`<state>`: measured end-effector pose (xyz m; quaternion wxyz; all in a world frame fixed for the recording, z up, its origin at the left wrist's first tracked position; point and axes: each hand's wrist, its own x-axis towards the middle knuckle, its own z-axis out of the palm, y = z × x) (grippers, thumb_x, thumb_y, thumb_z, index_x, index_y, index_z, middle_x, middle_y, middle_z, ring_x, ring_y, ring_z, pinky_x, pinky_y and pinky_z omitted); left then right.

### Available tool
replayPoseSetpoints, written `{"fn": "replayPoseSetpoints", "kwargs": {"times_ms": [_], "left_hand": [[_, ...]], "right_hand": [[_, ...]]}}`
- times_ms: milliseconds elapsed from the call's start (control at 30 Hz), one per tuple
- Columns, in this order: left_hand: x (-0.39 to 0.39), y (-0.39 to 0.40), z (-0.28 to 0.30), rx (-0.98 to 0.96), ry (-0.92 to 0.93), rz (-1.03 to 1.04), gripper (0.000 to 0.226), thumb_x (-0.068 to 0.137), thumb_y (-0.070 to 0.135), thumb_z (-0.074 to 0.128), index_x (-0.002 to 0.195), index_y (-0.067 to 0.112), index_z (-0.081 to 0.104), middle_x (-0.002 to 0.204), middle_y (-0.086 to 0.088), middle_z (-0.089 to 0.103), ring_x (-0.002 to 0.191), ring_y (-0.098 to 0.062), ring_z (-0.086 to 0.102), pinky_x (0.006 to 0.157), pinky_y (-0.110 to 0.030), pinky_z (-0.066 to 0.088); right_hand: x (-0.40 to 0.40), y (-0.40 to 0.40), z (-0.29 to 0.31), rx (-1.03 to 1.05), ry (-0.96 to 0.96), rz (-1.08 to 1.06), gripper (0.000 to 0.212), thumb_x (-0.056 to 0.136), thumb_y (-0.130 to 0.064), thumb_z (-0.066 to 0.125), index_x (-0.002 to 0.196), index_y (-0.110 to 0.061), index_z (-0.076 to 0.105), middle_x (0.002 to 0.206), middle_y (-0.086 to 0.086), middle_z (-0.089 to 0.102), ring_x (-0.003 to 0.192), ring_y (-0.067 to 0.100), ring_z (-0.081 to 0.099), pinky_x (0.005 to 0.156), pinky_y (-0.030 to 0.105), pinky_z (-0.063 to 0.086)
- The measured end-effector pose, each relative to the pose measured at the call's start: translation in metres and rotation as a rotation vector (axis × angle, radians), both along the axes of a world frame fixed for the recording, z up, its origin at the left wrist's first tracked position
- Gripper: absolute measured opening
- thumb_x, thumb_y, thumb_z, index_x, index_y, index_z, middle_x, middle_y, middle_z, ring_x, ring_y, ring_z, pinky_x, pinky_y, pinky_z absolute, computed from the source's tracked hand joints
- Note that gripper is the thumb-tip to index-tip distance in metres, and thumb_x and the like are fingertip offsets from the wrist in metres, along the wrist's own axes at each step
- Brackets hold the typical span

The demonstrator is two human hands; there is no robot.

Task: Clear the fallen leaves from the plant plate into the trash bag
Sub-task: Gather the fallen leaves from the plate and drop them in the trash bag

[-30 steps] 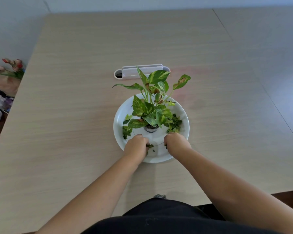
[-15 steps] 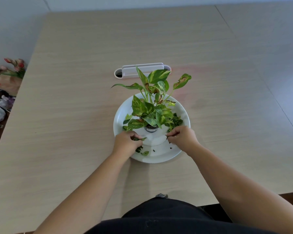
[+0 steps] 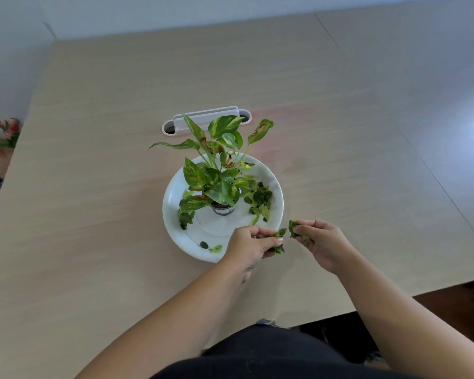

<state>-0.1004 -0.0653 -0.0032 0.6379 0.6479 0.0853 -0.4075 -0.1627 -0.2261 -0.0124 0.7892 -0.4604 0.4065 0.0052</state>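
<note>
A white plant plate (image 3: 173, 214) sits mid-table with a small potted green-and-yellow plant (image 3: 216, 184) at its centre. Fallen leaves (image 3: 259, 201) lie piled on the plate's right side, a few more at the left (image 3: 186, 218) and two scraps at the front (image 3: 210, 247). My left hand (image 3: 251, 246) hovers over the plate's front right rim, shut on several leaf pieces. My right hand (image 3: 322, 243) is just right of the plate above the table, pinching more leaf pieces. The two hands nearly touch. No trash bag is in view.
A white cable slot cover (image 3: 205, 121) is set into the wooden table (image 3: 93, 214) behind the plant. Flowers (image 3: 3, 131) and clutter show past the table's left edge. The table's near edge drops to a dark floor at the lower right.
Both hands have lifted off the plate with leaves and moved to the right, meeting beside the plate's front right rim. The camera view has shifted, so the plate appears further left.
</note>
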Motion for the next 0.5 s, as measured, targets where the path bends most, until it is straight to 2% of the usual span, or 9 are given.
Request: {"fn": "replayPoseSetpoints", "kwargs": {"times_ms": [167,267,400,500], "left_hand": [[-0.040,-0.056,0.002,-0.022,-0.004,-0.176,0.016,0.075,-0.003,0.075,0.074,0.011,0.067,0.069,-0.004,0.064,0.059,-0.006,0.065,0.057,-0.016,0.055],[-0.073,-0.092,-0.003,-0.017,-0.009,-0.309,0.017,0.076,-0.003,0.075,0.073,0.012,0.065,0.070,-0.004,0.064,0.062,-0.008,0.064,0.059,-0.018,0.056],[-0.123,-0.132,-0.015,0.000,-0.017,-0.481,0.018,0.076,-0.004,0.074,0.072,0.011,0.065,0.071,-0.006,0.064,0.062,-0.010,0.064,0.059,-0.019,0.057],[-0.170,-0.165,-0.026,0.022,-0.023,-0.605,0.019,0.076,-0.005,0.074,0.070,0.011,0.065,0.071,-0.007,0.063,0.062,-0.011,0.063,0.054,-0.018,0.054]], "right_hand": [[-0.059,-0.037,-0.001,0.017,-0.009,-0.137,0.018,0.082,0.015,0.058,0.078,-0.002,0.062,0.065,0.005,0.071,0.060,0.011,0.069,0.057,0.016,0.055],[-0.110,-0.061,-0.004,0.000,0.005,-0.255,0.018,0.082,0.015,0.058,0.077,-0.002,0.061,0.065,0.004,0.072,0.062,0.013,0.069,0.058,0.017,0.055],[-0.186,-0.084,-0.015,-0.036,0.095,-0.422,0.014,0.081,0.013,0.062,0.081,-0.001,0.063,0.071,0.007,0.070,0.068,0.016,0.065,0.058,0.016,0.055],[-0.252,-0.101,-0.031,-0.038,0.189,-0.563,0.014,0.080,0.013,0.064,0.079,-0.001,0.064,0.066,0.006,0.069,0.060,0.012,0.067,0.055,0.014,0.055]]}}
